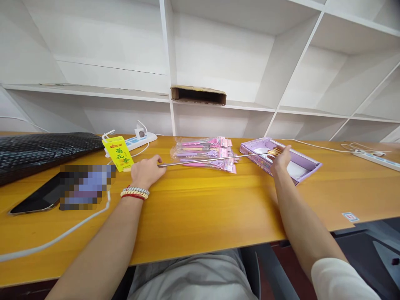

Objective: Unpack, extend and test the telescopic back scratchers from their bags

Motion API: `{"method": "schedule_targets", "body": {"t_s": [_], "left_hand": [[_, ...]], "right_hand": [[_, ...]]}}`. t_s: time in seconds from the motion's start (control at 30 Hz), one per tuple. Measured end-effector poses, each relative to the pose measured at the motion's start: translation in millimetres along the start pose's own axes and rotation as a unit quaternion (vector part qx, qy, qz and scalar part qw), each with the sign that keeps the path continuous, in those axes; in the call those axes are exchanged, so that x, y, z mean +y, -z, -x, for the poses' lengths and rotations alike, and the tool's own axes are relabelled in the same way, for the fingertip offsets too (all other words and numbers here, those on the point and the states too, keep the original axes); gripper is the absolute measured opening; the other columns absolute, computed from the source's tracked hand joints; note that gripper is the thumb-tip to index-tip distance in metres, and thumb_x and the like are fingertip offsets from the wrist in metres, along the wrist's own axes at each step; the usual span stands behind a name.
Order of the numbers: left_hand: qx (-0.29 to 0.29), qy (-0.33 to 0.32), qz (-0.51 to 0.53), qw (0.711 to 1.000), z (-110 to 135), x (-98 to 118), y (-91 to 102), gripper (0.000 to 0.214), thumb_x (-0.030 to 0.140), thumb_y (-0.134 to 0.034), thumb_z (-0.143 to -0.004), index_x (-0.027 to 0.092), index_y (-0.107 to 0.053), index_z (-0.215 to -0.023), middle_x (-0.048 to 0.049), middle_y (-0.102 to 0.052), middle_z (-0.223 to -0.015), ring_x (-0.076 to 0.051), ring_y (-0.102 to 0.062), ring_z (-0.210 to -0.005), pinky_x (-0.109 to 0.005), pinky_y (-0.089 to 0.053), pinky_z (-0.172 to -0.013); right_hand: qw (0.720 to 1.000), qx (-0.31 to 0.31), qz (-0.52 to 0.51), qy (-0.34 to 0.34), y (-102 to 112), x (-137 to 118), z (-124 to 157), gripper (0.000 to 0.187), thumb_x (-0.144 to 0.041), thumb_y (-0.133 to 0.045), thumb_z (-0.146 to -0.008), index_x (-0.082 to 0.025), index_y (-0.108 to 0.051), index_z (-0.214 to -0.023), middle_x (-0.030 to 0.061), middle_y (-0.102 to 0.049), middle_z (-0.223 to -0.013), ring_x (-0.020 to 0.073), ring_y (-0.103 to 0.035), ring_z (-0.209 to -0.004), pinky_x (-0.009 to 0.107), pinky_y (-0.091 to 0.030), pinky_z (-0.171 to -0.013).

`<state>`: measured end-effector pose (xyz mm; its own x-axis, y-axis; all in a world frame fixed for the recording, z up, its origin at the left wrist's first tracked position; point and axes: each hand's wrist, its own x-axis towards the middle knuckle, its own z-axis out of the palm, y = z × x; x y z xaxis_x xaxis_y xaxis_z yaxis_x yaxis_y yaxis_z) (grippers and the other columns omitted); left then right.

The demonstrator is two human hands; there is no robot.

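Stretched out across the table is an extended telescopic back scratcher [206,160] with a thin metal rod. Its handle end is inside my closed left hand [146,171], and a pale tip shows past the wrist side. At the other end, my right hand [282,157] grips the tan claw head. Below that hand lies an open purple box [304,175] with a white inside. Behind the rod, several wrapped back scratchers [203,152] with pink, purple and tan handles lie in clear plastic.
A yellow drink carton [118,153] stands left of my left hand, near a power strip [140,141]. Phones [37,193] and a white cable [62,236] lie at the left, before a black bag [46,152]. White shelves hold a cardboard box [198,96]. Another power strip [378,159] is at right.
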<state>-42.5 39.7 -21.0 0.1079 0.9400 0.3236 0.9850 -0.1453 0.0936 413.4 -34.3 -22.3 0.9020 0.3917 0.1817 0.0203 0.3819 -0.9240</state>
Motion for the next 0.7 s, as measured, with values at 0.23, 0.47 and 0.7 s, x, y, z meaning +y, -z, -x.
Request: {"method": "schedule_targets", "body": {"t_s": [0.23,0.47,0.7], "left_hand": [[-0.020,-0.132,-0.043,0.990,24,48,10.0,0.037,0.040,-0.041,-0.077,0.022,-0.058,-0.105,-0.0120,-0.066,-0.078,-0.032,-0.062,-0.076,-0.039,-0.041,-0.065],[-0.030,-0.201,-0.038,0.979,57,94,7.1,0.034,0.026,-0.038,-0.082,0.018,-0.052,-0.112,-0.0116,-0.064,-0.072,-0.029,-0.063,-0.073,-0.037,-0.042,-0.065],[0.045,-0.284,0.028,0.957,46,82,9.9,0.025,0.017,-0.036,-0.081,0.016,-0.056,-0.096,-0.0114,-0.059,-0.093,-0.025,-0.057,-0.090,-0.036,-0.041,-0.079]], "right_hand": [[0.944,-0.306,0.116,-0.052,-53,18,99,0.017,-0.017,-0.046,-0.070,-0.017,-0.050,-0.087,-0.0011,-0.054,-0.054,0.0147,-0.055,-0.041,0.025,-0.044,-0.034],[0.802,-0.576,0.131,-0.093,-68,34,194,0.026,-0.031,-0.048,-0.078,-0.016,-0.052,-0.099,-0.0024,-0.054,-0.060,0.0105,-0.053,-0.037,0.018,-0.030,-0.031],[0.848,-0.485,0.175,0.125,-58,-4,135,0.035,-0.044,-0.046,-0.083,-0.020,-0.056,-0.106,0.0035,-0.062,-0.087,0.0128,-0.058,-0.071,0.022,-0.044,-0.056]]}}
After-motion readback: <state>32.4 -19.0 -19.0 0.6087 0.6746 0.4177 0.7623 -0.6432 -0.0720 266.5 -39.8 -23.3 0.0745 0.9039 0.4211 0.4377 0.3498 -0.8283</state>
